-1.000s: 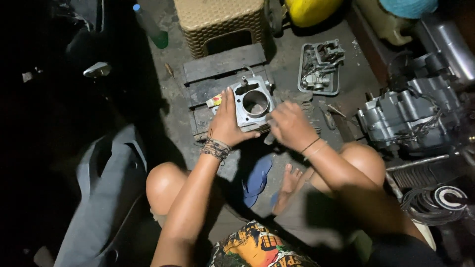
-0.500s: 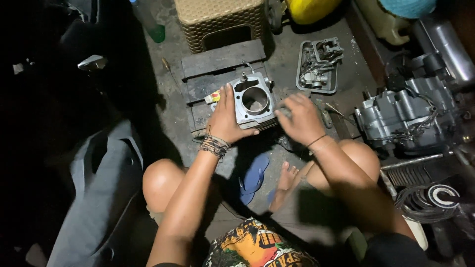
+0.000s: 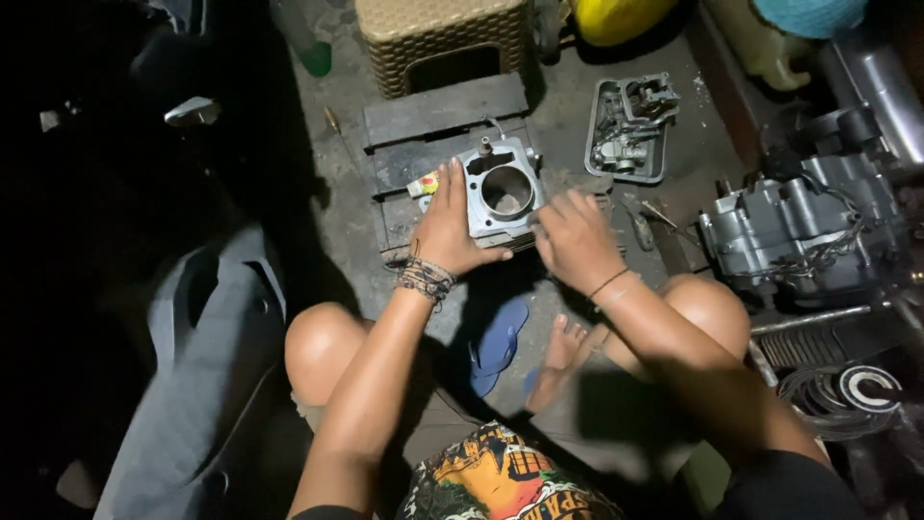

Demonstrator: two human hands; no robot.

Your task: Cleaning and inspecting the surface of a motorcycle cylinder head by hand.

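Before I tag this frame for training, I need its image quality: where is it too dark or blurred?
Head view: the left third is near black; light falls on the middle, where the left hand and right hand flank the grey engine cylinder; the right hand's fingertips look slightly smeared; the cylinder's bore is sharp; edges bend a little.
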